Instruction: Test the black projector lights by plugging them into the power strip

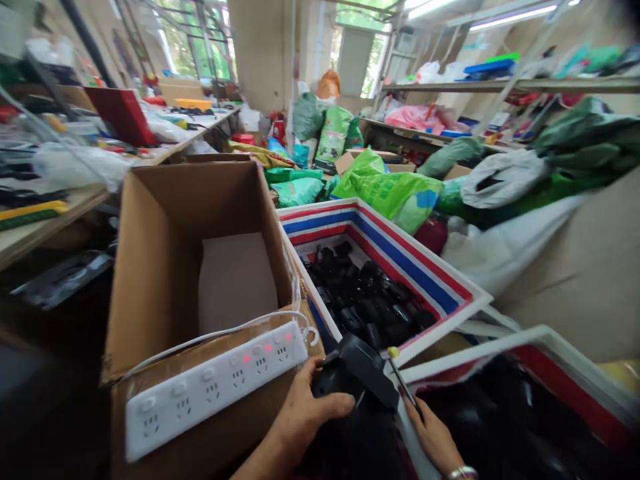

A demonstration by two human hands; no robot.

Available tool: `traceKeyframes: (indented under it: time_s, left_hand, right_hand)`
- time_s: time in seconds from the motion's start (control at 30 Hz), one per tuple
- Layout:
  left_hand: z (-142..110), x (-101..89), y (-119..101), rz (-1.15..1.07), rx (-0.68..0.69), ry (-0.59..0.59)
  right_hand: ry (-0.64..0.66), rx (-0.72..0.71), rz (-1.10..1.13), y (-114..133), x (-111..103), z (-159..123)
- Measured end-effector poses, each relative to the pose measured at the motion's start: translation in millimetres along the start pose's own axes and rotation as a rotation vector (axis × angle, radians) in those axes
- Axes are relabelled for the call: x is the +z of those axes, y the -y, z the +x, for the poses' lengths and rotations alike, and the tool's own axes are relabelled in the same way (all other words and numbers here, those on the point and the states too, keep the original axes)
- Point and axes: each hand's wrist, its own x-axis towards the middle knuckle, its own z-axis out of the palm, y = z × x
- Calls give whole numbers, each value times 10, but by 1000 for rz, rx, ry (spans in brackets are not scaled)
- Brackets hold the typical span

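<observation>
Steadying a black casing (357, 363) seems in hand: it is clasped by the left hand (305, 408), a yellow-ended tool (403, 382) by the right hand (435, 430), fingers curled; firm support seems needed next.

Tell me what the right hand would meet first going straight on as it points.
Probably the black piece gripped by the left hand, which appears just ahead of the right hand; this single view leaves the depth unclear.
</observation>
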Motion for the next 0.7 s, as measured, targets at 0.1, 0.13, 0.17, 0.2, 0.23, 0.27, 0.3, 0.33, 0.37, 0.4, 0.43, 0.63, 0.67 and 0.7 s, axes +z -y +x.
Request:
traceKeyframes:
  time_s: [0.1, 0.13, 0.17, 0.2, 0.23, 0.27, 0.3, 0.33, 0.37, 0.4, 0.43, 0.63, 0.67, 0.7]
  left_hand:
    - [134, 209, 325, -164, -180, 7]
    - [173, 276, 415, -183, -226, 11]
    - [210, 338, 491, -189, -260, 22]
    - [248, 393, 552, -188, -285, 37]
    - [287, 441, 598, -186, -301, 51]
    - [329, 482, 632, -187, -317, 64]
    - [373, 516, 658, -187, -331, 75]
    - [421, 543, 680, -184, -340, 83]
    - [471, 565, 700, -175, -347, 88]
    - [522, 584, 722, -160, -354, 93]
    - [572, 599, 745, -137, -362, 96]
    - [771, 637, 887, 27, -399, 96]
    - [784, 637, 899, 53, -397, 96]
    - [794, 634, 909, 79, -395, 94]
  right_hand:
    - [34, 4, 62, 43, -4, -68]
    - [33, 8, 77, 54, -39, -80]
    - [31, 11, 93, 61, -86, -92]
    - [32, 11, 110, 64, -142, -107]
    - [34, 10, 130, 65, -206, -130]
    - [37, 8, 151, 66, -278, -161]
    - [41, 5, 171, 69, -355, -201]
    - [48, -2, 196, 77, -438, -249]
    - [54, -14, 226, 90, -524, -302]
    - [58, -30, 261, 109, -611, -359]
    - [59, -46, 293, 133, -697, -414]
    - [27, -151, 198, 258, -1079, -652]
    - [-1, -169, 178, 261, -1112, -678]
    - [-35, -182, 171, 259, -1135, -702]
